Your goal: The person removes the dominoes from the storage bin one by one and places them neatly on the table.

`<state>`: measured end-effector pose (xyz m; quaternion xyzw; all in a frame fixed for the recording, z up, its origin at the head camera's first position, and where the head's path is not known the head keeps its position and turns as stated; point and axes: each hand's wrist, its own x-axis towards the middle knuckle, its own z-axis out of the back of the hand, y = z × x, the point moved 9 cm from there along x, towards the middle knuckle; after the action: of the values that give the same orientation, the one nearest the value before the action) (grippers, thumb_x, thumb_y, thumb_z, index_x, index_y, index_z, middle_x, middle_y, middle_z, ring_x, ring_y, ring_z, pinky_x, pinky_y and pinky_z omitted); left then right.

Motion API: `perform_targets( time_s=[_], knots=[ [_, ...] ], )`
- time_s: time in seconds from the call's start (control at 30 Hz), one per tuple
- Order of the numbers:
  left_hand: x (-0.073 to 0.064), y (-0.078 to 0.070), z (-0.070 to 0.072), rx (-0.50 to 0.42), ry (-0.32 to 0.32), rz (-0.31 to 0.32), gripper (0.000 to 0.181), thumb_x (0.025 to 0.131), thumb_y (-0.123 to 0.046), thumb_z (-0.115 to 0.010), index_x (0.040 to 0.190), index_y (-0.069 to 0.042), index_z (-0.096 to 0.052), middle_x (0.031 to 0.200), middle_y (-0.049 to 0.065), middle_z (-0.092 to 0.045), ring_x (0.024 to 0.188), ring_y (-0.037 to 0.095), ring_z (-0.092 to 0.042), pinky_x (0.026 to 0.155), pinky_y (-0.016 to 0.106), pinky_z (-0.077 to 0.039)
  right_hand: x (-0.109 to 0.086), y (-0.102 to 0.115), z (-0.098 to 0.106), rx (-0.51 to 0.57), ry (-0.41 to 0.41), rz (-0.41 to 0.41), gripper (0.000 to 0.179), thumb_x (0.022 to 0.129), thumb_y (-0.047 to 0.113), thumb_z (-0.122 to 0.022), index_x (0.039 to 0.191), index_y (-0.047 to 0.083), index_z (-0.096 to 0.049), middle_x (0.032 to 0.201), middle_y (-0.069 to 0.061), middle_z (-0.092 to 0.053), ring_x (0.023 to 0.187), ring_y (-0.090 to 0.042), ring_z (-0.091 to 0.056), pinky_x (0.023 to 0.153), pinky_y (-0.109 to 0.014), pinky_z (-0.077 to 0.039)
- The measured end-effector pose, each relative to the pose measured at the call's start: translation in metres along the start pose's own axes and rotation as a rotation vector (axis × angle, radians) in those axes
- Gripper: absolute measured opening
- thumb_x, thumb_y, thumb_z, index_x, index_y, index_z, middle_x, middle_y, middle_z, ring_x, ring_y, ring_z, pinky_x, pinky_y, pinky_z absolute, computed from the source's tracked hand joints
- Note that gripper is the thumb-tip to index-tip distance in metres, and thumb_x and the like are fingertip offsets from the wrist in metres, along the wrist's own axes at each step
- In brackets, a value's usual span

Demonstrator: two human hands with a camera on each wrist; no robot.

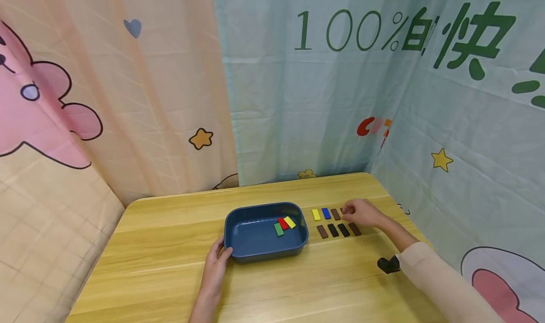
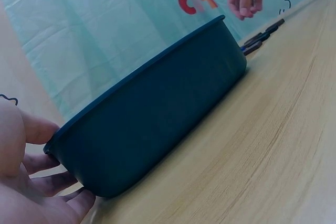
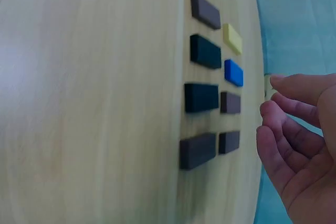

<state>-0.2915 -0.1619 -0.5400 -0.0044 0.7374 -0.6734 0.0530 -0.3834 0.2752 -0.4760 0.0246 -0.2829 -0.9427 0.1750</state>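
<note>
A dark blue rectangular basin (image 1: pixel 266 256) stands on the table, with a red block (image 1: pixel 283 223), a yellow block (image 1: pixel 289 222) and a green block (image 1: pixel 278 229) lying inside. My left hand (image 1: pixel 216 261) grips its left end, thumb at the rim and fingers against the outer wall (image 2: pixel 147 119). To the right of the basin, several flat blocks lie in two rows: yellow (image 1: pixel 316 214), blue (image 3: pixel 234 73), brown (image 3: pixel 206 11) and black (image 3: pixel 202 97). Above the right end of the rows hovers my right hand (image 1: pixel 362 213), fingers loosely bent, nothing visible between them.
The wooden table (image 1: pixel 170 228) has a pale yellow grain. Printed curtains (image 1: pixel 306 100) hang behind it and along its right side. A black object (image 1: pixel 388 265) is at the right sleeve's cuff.
</note>
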Motion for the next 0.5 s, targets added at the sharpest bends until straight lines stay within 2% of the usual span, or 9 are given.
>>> perform_targets(
  time_s=[0.33,0.5],
  knots=[
    [0.000,0.001,0.000,-0.010,0.006,0.005,0.053,0.109,-0.006,-0.046,0.155,0.011,-0.028,0.161,0.032,-0.026,0.147,0.043,-0.032,0.117,0.040,-0.036,0.031,0.051,-0.017,0.084,0.084,0.126,0.010,0.096,0.008,-0.073,0.102,-0.001,-0.072,0.084,0.002,-0.069,0.074,-0.021,-0.067,0.064,-0.031,-0.057],
    [0.000,0.002,0.000,-0.012,-0.004,0.009,0.053,0.108,-0.005,-0.047,0.155,0.012,-0.028,0.160,0.032,-0.028,0.146,0.043,-0.033,0.114,0.035,-0.038,0.043,0.082,-0.022,0.091,0.088,0.181,0.011,0.095,0.010,-0.074,0.102,0.001,-0.072,0.084,0.004,-0.069,0.074,-0.014,-0.065,0.065,-0.030,-0.057]
  ],
)
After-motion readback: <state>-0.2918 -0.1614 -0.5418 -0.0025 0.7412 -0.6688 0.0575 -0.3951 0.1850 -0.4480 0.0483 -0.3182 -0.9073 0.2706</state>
